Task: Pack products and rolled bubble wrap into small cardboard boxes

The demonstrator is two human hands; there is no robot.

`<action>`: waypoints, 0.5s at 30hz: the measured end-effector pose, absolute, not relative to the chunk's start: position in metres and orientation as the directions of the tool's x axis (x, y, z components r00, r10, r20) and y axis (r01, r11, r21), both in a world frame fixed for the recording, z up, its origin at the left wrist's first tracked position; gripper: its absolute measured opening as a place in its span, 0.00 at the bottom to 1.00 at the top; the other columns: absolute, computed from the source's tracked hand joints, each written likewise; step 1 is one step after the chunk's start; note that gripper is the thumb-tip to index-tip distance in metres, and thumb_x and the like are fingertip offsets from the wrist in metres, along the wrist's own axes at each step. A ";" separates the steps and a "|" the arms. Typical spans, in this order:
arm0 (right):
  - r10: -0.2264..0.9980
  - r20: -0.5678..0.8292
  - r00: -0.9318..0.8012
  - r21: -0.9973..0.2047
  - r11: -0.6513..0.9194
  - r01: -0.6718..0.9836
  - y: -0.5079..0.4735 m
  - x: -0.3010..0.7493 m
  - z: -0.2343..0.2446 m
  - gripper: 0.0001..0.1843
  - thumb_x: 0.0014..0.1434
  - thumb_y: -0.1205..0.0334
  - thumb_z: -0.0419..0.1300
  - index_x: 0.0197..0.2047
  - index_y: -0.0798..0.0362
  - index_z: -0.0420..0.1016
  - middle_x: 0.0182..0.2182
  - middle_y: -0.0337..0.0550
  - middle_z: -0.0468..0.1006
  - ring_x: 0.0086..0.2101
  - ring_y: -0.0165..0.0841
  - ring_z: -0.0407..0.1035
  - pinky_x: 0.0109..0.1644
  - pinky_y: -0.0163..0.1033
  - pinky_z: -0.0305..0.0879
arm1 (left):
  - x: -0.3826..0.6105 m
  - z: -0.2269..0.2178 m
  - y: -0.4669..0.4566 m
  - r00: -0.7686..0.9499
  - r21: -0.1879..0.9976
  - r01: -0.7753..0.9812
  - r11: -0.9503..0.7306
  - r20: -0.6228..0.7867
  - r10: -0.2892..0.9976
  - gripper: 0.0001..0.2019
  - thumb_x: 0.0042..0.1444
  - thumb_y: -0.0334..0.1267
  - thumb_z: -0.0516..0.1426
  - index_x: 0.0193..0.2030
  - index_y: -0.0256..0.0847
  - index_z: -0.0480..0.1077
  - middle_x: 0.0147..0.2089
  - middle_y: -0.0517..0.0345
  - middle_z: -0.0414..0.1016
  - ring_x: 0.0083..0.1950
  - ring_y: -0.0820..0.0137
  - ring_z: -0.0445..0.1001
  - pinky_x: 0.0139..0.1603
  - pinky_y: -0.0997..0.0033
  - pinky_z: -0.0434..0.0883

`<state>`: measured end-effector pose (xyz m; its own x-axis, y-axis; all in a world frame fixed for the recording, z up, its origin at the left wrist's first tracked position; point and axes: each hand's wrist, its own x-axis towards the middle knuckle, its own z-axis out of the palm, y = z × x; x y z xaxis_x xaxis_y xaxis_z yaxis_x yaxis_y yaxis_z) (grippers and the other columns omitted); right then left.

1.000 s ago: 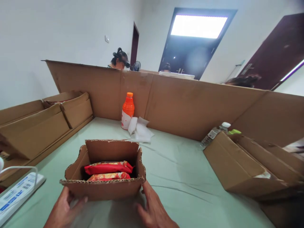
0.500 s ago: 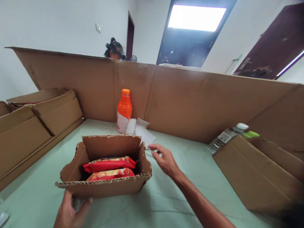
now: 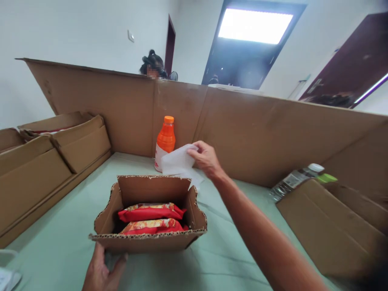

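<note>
**Right hand [image 3: 207, 158] closes in on white sheet [image 3: 178, 158] and lifts it beyond open box**

Over the past half second, the right hand has left the side of the cardboard box [image 3: 145, 243] and moved to the sheet, which has risen from the tabletop [image 3: 218, 252]. The thumb and curled fingers pinch the sheet at its right-hand corner. Taking the box as the center of the clock, with the far side at 12, the right hand is at 2 o'clock and the sheet at 1, hiding the lower part of an orange bottle [image 3: 166, 139]. Another piece of white material [image 3: 195, 178] lies below it.

At between 7 and 8 o'clock, the left hand [image 3: 104, 270] touches the box's near left corner, thumb spread away from the fingers; whether it grips the cardboard cannot be told. The box stands open, with two red packets [image 3: 151, 212] inside.

Larger cartons [image 3: 85, 143] stand at 10 o'clock. Toward 3, a clear bottle [image 3: 295, 182] leans beside another cardboard container [image 3: 321, 226]. A tall cardboard panel [image 3: 257, 125] spans 12 o'clock.
</note>
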<state>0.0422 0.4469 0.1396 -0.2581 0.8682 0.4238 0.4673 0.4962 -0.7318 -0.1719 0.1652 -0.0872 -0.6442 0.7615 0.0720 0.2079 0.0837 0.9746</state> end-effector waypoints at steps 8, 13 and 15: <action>0.908 0.417 0.026 -0.849 0.379 0.369 0.389 0.189 0.221 0.11 0.44 0.55 0.66 0.28 0.52 0.70 0.24 0.34 0.72 0.25 0.27 0.63 0.29 0.34 0.59 | -0.176 -0.062 0.169 -0.591 0.990 0.141 -0.008 0.090 0.801 0.43 0.46 0.50 0.65 0.67 0.41 0.57 0.62 0.43 0.69 0.66 0.47 0.67 0.68 0.48 0.65; 0.920 0.392 0.003 -0.796 0.338 0.503 0.365 0.218 0.245 0.05 0.51 0.62 0.61 0.30 0.54 0.70 0.26 0.36 0.75 0.23 0.21 0.62 0.28 0.32 0.56 | -0.177 -0.050 0.165 -0.544 0.981 0.193 -0.006 0.112 0.832 0.44 0.47 0.49 0.64 0.69 0.37 0.53 0.64 0.38 0.66 0.67 0.45 0.65 0.69 0.44 0.62; 0.930 0.359 -0.077 -0.764 0.340 0.548 0.362 0.215 0.249 0.05 0.52 0.65 0.60 0.34 0.55 0.73 0.32 0.40 0.80 0.24 0.22 0.64 0.29 0.32 0.58 | -0.178 -0.047 0.165 -0.535 0.975 0.222 -0.019 0.138 0.834 0.44 0.48 0.49 0.63 0.70 0.37 0.52 0.64 0.38 0.65 0.66 0.46 0.66 0.68 0.44 0.63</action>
